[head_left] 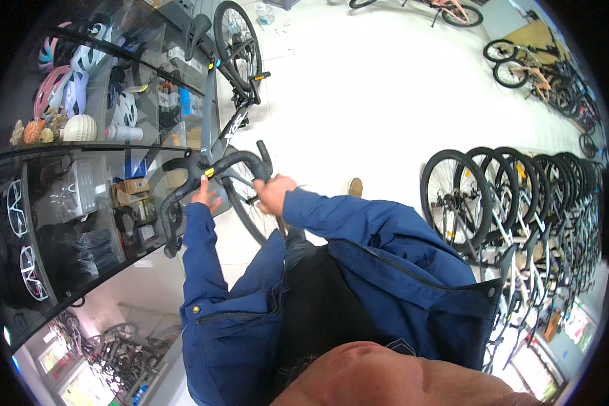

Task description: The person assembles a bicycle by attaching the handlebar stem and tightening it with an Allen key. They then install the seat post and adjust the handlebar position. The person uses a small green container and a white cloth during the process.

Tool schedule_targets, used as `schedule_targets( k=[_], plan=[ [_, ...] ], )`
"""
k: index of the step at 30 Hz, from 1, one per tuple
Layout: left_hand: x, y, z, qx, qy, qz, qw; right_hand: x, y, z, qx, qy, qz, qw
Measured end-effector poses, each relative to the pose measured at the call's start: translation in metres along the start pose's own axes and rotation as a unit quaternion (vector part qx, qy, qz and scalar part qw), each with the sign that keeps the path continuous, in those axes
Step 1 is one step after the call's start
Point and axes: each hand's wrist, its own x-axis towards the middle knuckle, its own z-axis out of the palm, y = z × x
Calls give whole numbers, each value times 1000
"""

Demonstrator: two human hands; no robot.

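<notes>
A bicycle with a black drop handlebar (240,159) stands in front of me, its front wheel (247,216) toward me. My left hand (206,196) is beside the middle of the handlebar, fingers apart, one finger reaching up near a small yellow patch on the bar. Just below the bar's right-hand drop, my right hand (276,193) is closed, close to the front wheel. A thin dark tip shows past that hand; what its fingers grip is hidden. The bicycle's rear wheel (237,44) and black saddle (196,34) lie farther off.
On the left, a glass display case (115,145) holds helmets (51,91), glasses (18,208) and boxes, close to the handlebar's left side. A row of bicycles (457,196) stands on the right. More bicycles (521,68) are at the far right. A brown shoe (355,187) shows on the pale floor.
</notes>
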Motion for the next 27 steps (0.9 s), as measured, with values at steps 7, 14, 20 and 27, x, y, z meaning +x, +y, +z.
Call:
schedule_targets(
  k=[7, 14, 20, 27],
  plan=[
    [14, -32, 72, -438, -41, 91, 894, -35, 39, -33, 115, -175, -178, 961],
    [-29, -55, 72, -426, -24, 68, 902, 103, 215, -89, 127, -46, -19, 991],
    [-44, -45, 64, -355, 130, -26, 926, 332, 327, -188, 125, 62, 25, 990],
    [-56, -34, 82, -236, 324, -56, 914, 558, 374, -246, 69, -18, 43, 997]
  ],
)
